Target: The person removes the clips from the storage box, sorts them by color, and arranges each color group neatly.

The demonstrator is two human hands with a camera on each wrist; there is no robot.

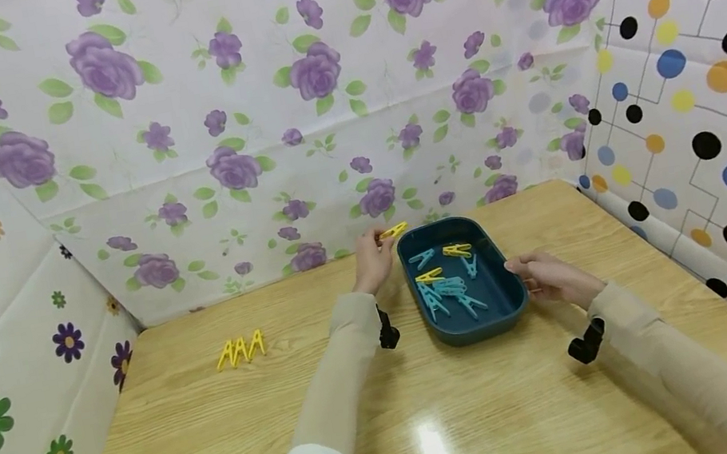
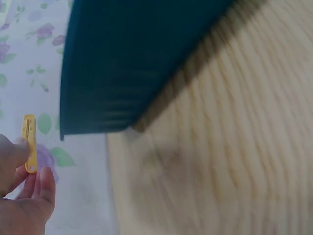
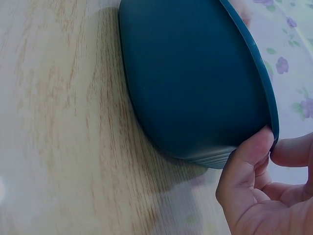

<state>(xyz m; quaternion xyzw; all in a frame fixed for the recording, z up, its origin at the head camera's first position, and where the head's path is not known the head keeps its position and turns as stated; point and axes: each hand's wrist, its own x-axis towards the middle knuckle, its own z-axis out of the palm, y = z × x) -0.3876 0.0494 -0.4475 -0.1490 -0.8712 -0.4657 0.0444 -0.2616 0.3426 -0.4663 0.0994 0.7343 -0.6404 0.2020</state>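
My left hand (image 1: 373, 260) pinches a yellow clothespin (image 1: 394, 230) between thumb and fingers, just off the far left corner of a dark teal basin (image 1: 477, 335). In the left wrist view the same clothespin (image 2: 30, 143) stands upright in the fingertips, apart from the basin wall (image 2: 112, 73). My right hand (image 1: 555, 278) grips the basin's right rim, thumb and fingers on either side of it, as the right wrist view shows at the rim (image 3: 268, 98). Inside the basin lie several blue clothespins (image 1: 450, 287) and a couple of yellow ones (image 1: 457, 251).
Three yellow clothespins (image 1: 240, 349) stand in a row at the left of the wooden table (image 1: 191, 452). Flower-printed cloth (image 1: 292, 150) rises behind the table's far edge, and a dotted cloth (image 1: 713, 181) borders the right side.
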